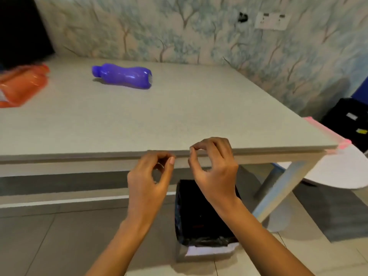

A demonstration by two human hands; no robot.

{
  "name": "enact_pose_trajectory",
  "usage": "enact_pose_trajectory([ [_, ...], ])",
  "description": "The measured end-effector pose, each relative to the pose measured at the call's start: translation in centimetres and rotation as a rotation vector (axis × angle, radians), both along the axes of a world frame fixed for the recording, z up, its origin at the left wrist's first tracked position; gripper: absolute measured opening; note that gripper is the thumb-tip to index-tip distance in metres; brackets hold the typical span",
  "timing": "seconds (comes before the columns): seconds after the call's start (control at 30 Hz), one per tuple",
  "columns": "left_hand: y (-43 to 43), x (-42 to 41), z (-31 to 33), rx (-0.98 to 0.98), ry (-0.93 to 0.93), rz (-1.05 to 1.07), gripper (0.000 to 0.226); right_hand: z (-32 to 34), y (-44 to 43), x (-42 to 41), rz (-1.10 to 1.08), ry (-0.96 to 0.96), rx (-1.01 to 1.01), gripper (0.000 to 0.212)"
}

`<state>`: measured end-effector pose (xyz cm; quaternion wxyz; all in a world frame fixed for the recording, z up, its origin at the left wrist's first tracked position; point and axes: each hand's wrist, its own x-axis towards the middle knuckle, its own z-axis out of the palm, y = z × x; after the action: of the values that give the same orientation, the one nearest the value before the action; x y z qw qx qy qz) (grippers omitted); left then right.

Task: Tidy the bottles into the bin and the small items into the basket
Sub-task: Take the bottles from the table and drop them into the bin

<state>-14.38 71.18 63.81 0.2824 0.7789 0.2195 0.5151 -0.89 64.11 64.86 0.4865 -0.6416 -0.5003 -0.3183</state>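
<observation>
While both hands hang in front of the table's (179, 116) near edge, we count just one bottle that we can be sure of: a purple bottle (122, 76) lying on its side toward the back of the tabletop, cap end to the left and base to the right. One orange object (22, 86) lies at the far left edge, well apart from the bottle. It is too blurred for us to say whether it is a second bottle or a packet.

One bin (199, 216), lined with a black bag, stands on the tiled floor below the table's edge, partly behind our right wrist.

Our two hands are near each other without touching. Our left hand (151, 176) has its fingers curled in toward the thumb. A small metal band glints among them, and we cannot tell whether it is a ring being worn or something being held. Our right hand (215, 168) has its fingers curled too, the tips drawn close to the thumb, and we see nothing between them.

One strip of pink tape (326, 130) wraps the table's right corner. On the papered wall we count one white socket plate (271, 20).
</observation>
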Motion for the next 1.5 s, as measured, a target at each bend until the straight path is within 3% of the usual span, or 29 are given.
enact_pose_trajectory([
  [0.23,10.8,-6.9,3.2,0.080,-0.034,0.173,0.012,3.3,10.5,-4.5,0.077,-0.028,0.037,0.010],
  [0.4,21.6,-12.6,5.0,0.131,0.065,0.270,0.010,4.7,19.9,-6.8,0.075,-0.034,-0.031,0.007],
  [0.57,33.2,-14.3,8.9,0.111,0.260,0.375,0.019,6.2,29.9,-8.3,-0.001,-0.086,-0.305,0.032],
  [0.8,43.8,-14.1,11.2,0.044,0.596,0.747,0.037,6.7,40.6,-6.4,-0.088,-0.178,-0.595,0.061],
  [0.97,48.9,-14.2,10.8,-0.292,0.973,0.866,0.077,7.6,46.7,-2.6,-0.188,-0.199,-0.776,0.082],
  [1.07,51.4,-14.3,9.8,-0.396,1.094,0.881,0.093,8.1,49.5,0.2,-0.242,-0.155,-0.889,0.084],
  [1.27,54.9,-13.9,7.7,-0.415,1.013,0.874,0.076,7.7,52.5,4.5,-0.308,-0.095,-1.098,0.090],
  [1.4,54.7,-13.4,8.0,-0.358,0.989,0.917,0.062,6.9,53.0,5.7,-0.376,-0.191,-1.095,0.064],
  [1.5,54.2,-13.3,8.0,-0.325,0.959,0.895,0.056,7.0,52.9,5.8,-0.388,-0.230,-1.061,0.059],
])
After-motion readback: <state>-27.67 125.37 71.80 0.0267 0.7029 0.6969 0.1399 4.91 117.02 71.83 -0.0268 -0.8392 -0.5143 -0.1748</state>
